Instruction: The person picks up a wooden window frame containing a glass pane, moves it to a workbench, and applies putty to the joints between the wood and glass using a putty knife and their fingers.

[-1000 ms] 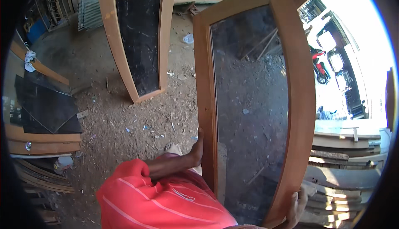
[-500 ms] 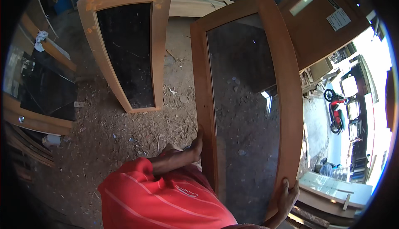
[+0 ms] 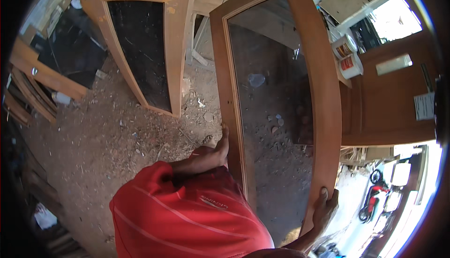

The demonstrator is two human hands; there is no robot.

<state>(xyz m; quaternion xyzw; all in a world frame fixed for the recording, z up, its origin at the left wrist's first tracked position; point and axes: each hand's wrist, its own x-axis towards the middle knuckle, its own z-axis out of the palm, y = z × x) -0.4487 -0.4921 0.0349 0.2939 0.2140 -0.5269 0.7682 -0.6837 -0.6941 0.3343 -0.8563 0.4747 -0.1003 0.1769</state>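
Note:
A tall wood-framed glass door point(image 3: 325, 117) stands upright in front of me, leaning slightly. My left hand point(image 3: 222, 149) grips its left stile partway down, thumb on the front and the fingers hidden behind. Lower on the opposite side, my right hand point(image 3: 323, 209) is closed around the right stile, its thumb lying on the face of the wood. Dusty floor shows through the clear pane. Left of it stands a second framed door point(image 3: 176, 47), a dark pane in its pale wood and orange patches near its top; neither hand touches that one.
Shavings and scraps litter the dirt floor point(image 3: 108, 150). A brown wooden door point(image 3: 391, 103) and two white buckets point(image 3: 350, 66) are at the right, with a red motorcycle point(image 3: 373, 197) beyond. Another framed panel point(image 3: 44, 68) and curved timbers point(image 3: 35, 94) lie at the far left.
My view has swung, so the buckets now show at right and the brown door and motorcycle sit lower. Both hands keep their hold on the glass door.

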